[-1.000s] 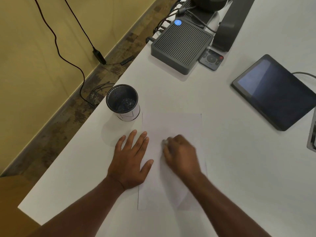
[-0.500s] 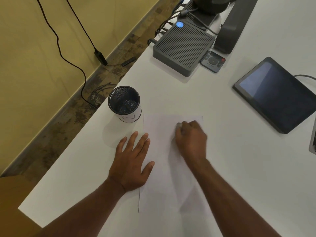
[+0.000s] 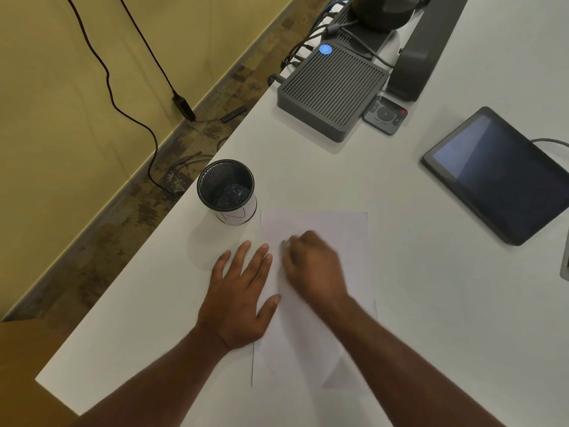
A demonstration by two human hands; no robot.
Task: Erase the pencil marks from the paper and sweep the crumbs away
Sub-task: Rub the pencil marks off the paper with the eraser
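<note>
A white sheet of paper (image 3: 345,229) lies on the white table (image 3: 400,303) in front of me. My left hand (image 3: 240,297) rests flat with spread fingers, straddling the sheet's left edge. My right hand (image 3: 314,266) is blurred over the upper middle of the sheet, its fingers curled round a small pale eraser (image 3: 284,243) whose tip shows at the fingertips. Pencil marks and crumbs are too faint to make out.
A black mesh cup (image 3: 226,189) stands just beyond the paper's top left corner. A dark ribbed box (image 3: 332,87) with cables, a small remote (image 3: 385,114) and a tablet (image 3: 502,174) lie farther back. The table's left edge drops to the floor.
My right hand went from the sheet's middle up towards its top right, then back left near my left hand's fingertips. My left hand stayed flat in place.
</note>
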